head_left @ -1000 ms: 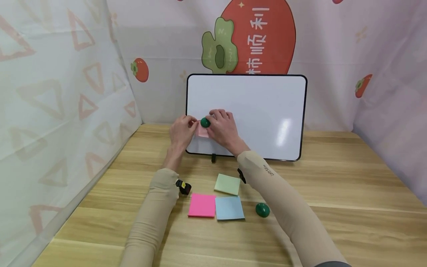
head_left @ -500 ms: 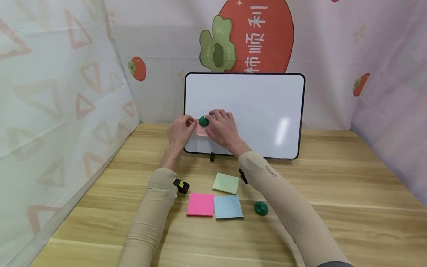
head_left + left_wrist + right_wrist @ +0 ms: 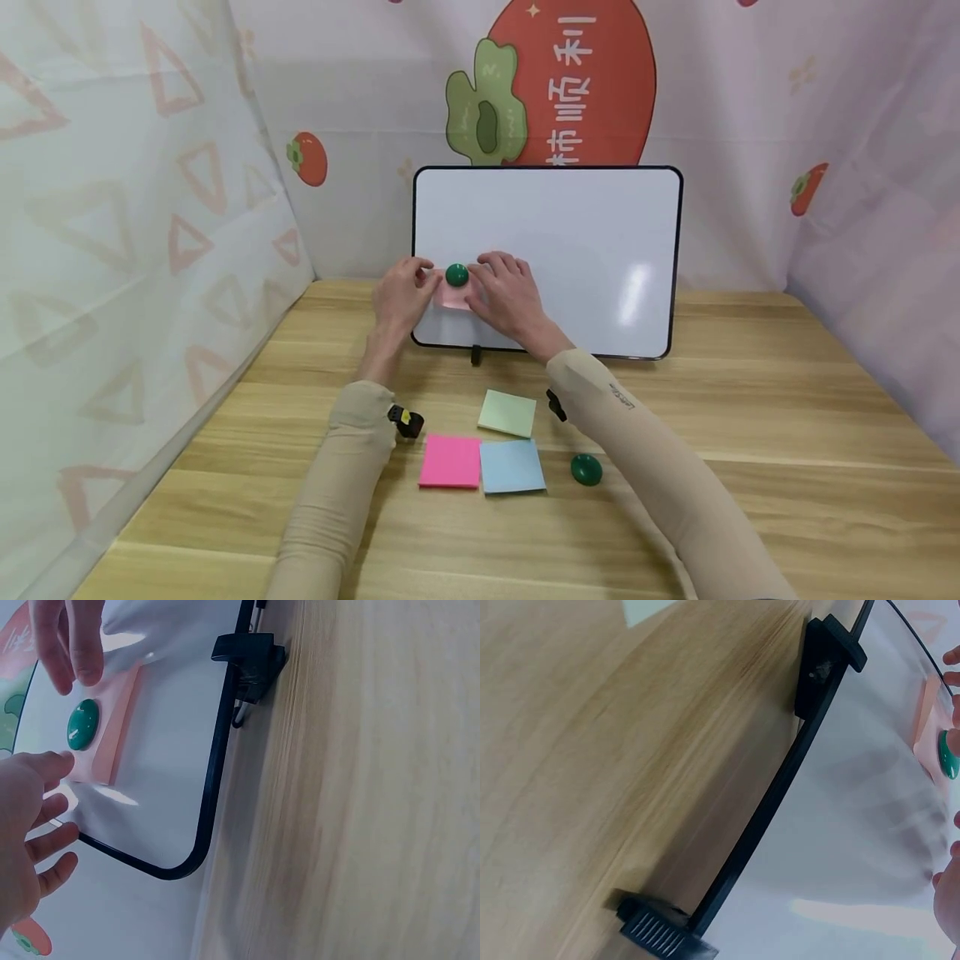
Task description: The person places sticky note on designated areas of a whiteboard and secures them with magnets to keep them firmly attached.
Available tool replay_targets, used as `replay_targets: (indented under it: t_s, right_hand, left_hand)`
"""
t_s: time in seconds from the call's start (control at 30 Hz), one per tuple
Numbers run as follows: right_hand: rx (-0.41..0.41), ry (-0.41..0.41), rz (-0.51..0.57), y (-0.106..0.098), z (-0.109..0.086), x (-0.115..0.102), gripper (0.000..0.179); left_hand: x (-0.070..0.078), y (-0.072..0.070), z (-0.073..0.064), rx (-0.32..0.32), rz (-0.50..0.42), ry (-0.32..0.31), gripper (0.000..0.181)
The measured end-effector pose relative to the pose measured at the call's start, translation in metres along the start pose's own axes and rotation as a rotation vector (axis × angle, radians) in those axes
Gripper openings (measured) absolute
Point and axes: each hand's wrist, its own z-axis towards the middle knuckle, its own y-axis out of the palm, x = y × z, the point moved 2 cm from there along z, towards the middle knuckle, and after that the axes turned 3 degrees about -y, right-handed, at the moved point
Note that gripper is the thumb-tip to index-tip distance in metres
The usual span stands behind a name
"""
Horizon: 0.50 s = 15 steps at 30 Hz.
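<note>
A pink sticky note (image 3: 454, 297) lies against the white board (image 3: 570, 242), held by a round green magnet (image 3: 457, 275). Its lower edge lifts off the surface in the left wrist view. My left hand (image 3: 403, 293) is at the note's left edge, a fingertip touching or almost touching the paper, the other fingers loosely bent. On the other side, my right hand (image 3: 512, 296) hovers beside the magnet with relaxed fingers; a gap separates it from the magnet. In the right wrist view that hand is mostly cut off at the frame's edge.
Below the board, the wooden table (image 3: 787, 500) bears a pale green pad (image 3: 507, 413), a bright pink pad (image 3: 450, 462) and a light blue pad (image 3: 513, 467). Another green magnet (image 3: 587, 470) lies near my right forearm. Black feet (image 3: 251, 664) support the board.
My right hand has let go of the green magnet and drawn slightly to the right. The magnet stays on the pink note. My left hand has barely moved.
</note>
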Motion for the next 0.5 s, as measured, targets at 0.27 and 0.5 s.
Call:
replay_targets:
  t_s: [0.27,0.5]
  right_hand:
    - [-0.025,0.035,0.052,-0.010,-0.017,0.008,0.055]
    - [-0.053,0.049,0.101,-0.019,-0.026,0.012,0.056]
  left_hand:
    - [0.004,-0.006,-0.003,-0.048,-0.017,0.039,0.033]
    - [0.006,-0.012,-0.004,-0.133,0.004,0.032,0.036]
